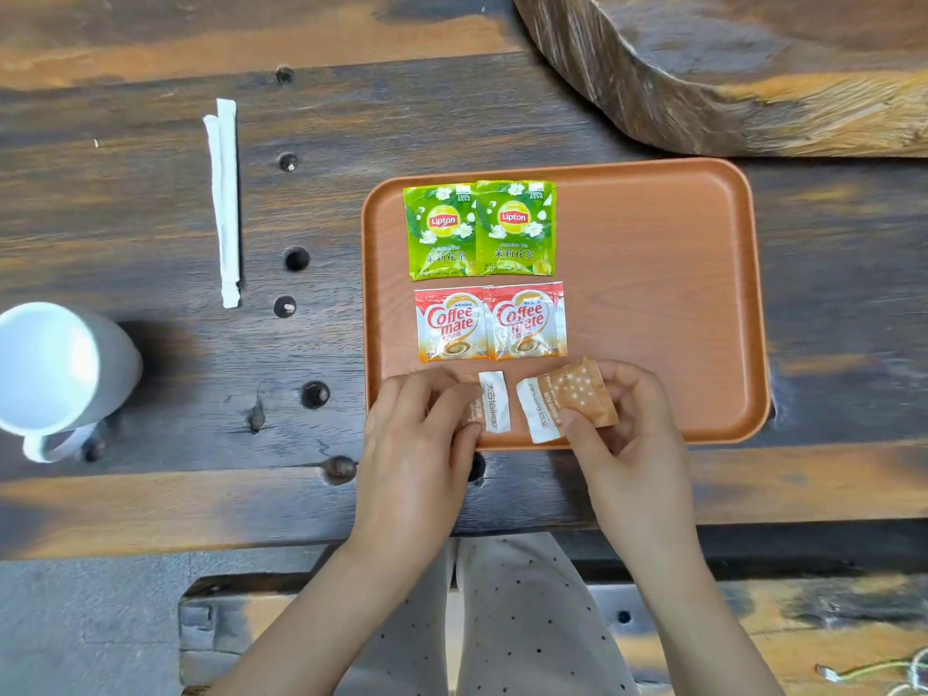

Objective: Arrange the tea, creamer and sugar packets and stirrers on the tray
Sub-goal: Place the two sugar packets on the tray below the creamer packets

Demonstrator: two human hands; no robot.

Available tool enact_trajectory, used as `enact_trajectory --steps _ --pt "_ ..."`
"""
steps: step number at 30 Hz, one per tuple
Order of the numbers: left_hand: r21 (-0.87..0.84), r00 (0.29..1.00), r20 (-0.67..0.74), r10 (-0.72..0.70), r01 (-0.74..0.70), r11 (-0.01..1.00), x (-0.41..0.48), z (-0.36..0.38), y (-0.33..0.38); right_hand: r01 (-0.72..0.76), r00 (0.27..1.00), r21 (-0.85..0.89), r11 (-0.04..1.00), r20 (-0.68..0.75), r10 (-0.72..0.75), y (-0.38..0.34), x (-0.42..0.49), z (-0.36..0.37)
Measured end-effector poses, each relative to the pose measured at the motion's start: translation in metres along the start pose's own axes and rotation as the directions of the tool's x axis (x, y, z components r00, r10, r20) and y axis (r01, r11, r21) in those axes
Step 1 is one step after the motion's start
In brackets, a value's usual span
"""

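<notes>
Orange tray (653,303) on wooden counter (150,233): two green tea packets (479,228) side by side at top left, two creamer packets (491,321) just below. Left hand (417,439) pinches one brown sugar packet (489,401); right hand (632,424) pinches another sugar packet (565,399) (both at the tray's near edge). Two wrapped stirrers (225,198) and a white mug (60,369) lie on the counter, left.

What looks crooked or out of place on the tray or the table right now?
The sugar packet in the right hand is tilted, off the neat lines of the tea packets and creamer packets. The two wrapped stirrers lie on the table, left of the tray. Nothing looks spilled or torn.
</notes>
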State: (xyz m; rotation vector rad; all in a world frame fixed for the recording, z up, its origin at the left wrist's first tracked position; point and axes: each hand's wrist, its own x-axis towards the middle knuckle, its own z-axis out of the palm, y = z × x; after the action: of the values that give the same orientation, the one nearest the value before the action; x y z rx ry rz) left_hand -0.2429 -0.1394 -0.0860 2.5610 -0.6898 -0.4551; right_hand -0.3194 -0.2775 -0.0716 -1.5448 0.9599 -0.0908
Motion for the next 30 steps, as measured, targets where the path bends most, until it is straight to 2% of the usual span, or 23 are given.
enact_trajectory --steps 3,5,9,11,13,14,15,17,18,19,20,22,23,24,26,30 --pt "-0.077 1.0 0.012 0.009 -0.008 0.997 0.001 -0.005 0.004 0.022 0.999 -0.012 1.0 0.042 -0.021 -0.001 -0.002 -0.001" --pt "-0.231 1.0 0.024 0.01 -0.004 0.973 0.003 -0.014 0.013 0.06 0.991 -0.05 0.997 0.122 -0.053 -0.006 -0.003 -0.002" --pt "-0.567 0.981 0.193 -0.021 0.129 0.814 0.012 -0.027 0.033 0.206 0.941 -0.195 0.959 0.308 -0.14 -0.016 -0.003 -0.004" --pt "-0.601 0.971 0.226 -0.081 0.204 0.772 0.016 -0.027 0.035 0.178 0.943 -0.156 0.972 0.31 -0.123 -0.019 -0.003 -0.005" --pt "-0.63 0.956 0.23 -0.18 0.287 0.722 0.018 -0.027 0.036 0.072 0.97 -0.038 0.997 0.237 -0.061 -0.02 -0.003 -0.006" --pt "-0.669 0.941 0.24 -0.237 0.337 0.662 0.018 -0.026 0.036 0.029 0.981 0.012 1.0 0.191 -0.031 -0.019 -0.003 -0.007" --pt "-0.729 0.917 0.273 -0.289 0.394 0.561 0.018 -0.026 0.037 -0.007 0.987 0.056 0.998 0.16 -0.002 -0.018 -0.003 -0.008" --pt "-0.823 0.866 0.376 -0.33 0.475 0.311 0.017 -0.026 0.041 -0.073 0.989 0.125 0.99 0.14 0.055 -0.017 -0.003 -0.009" --pt "-0.832 0.853 0.401 -0.334 0.492 0.257 0.015 -0.024 0.042 -0.096 0.988 0.155 0.983 0.132 0.076 -0.016 -0.003 -0.009" --pt "-0.826 0.854 0.392 -0.341 0.491 0.279 0.013 -0.023 0.043 -0.113 0.989 0.187 0.976 0.115 0.092 -0.016 -0.002 -0.009" --pt "-0.801 0.876 0.335 -0.348 0.459 0.384 0.01 -0.021 0.042 -0.121 0.99 0.214 0.969 0.091 0.104 -0.016 -0.001 -0.009" --pt "-0.635 0.945 0.135 -0.299 0.315 0.706 0.006 -0.017 0.036 -0.098 0.995 0.184 0.978 0.031 0.094 -0.017 0.003 -0.012" --pt "-0.496 0.971 0.045 -0.235 0.226 0.839 0.006 -0.016 0.031 -0.071 0.997 0.114 0.991 0.008 0.071 -0.017 0.006 -0.015" --pt "-0.36 0.987 -0.009 -0.163 0.149 0.921 0.007 -0.014 0.026 -0.043 0.999 0.025 0.999 -0.003 0.043 -0.015 0.008 -0.018" --pt "-0.182 0.996 -0.003 -0.092 0.09 0.979 0.008 -0.01 0.016 0.018 1.0 -0.151 0.988 0.006 -0.017 -0.012 0.013 -0.022" --pt "-0.017 0.997 0.061 -0.053 0.054 0.998 0.009 0.0 0.01 0.155 0.988 -0.398 0.904 0.076 -0.135 -0.005 0.018 -0.019"
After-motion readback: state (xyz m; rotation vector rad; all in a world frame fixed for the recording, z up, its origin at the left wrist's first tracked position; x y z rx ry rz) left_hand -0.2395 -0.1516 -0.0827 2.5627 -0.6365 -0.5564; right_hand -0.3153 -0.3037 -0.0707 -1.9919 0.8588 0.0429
